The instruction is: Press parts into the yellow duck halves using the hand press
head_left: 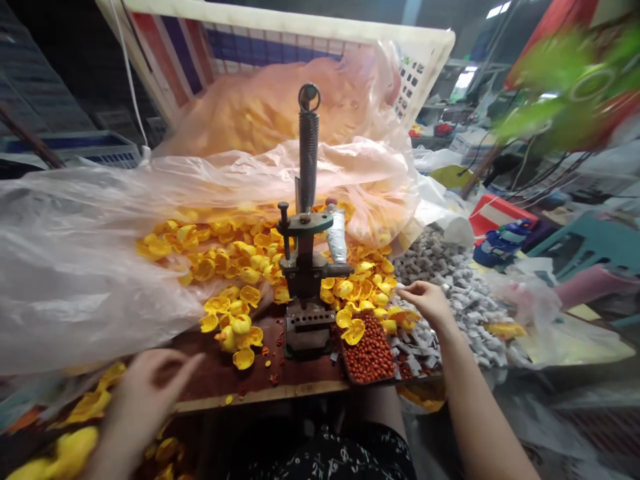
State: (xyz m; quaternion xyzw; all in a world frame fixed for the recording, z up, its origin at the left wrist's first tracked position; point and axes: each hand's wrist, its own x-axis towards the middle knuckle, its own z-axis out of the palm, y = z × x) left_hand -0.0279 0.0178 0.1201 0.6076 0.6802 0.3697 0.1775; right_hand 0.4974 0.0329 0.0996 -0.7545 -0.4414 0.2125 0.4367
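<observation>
My right hand (427, 303) is closed in a pinch at the left edge of a heap of small grey-white blocks (460, 293). A small whitish piece shows at its fingertips, its shape hard to make out. My left hand (150, 383), blurred by motion, hangs over the table's front left edge, thumb apart from curled fingers and nothing visible in it. Between the hands stands a hand press (306, 287) with a tall spring and a white-wrapped handle (338, 237). Yellow plastic shells (240, 323) lie on both sides of it. A tray of small red-brown beads (370, 357) sits at its right.
A clear plastic bag (90, 260) spreads over the left and back. Behind leans a white crate (430, 50) with a bag of yellow parts. Yellow pieces (77, 447) lie below the table's left edge. A blurred green fan (575, 87) hangs upper right; a blue bottle (503, 241) is beyond the blocks.
</observation>
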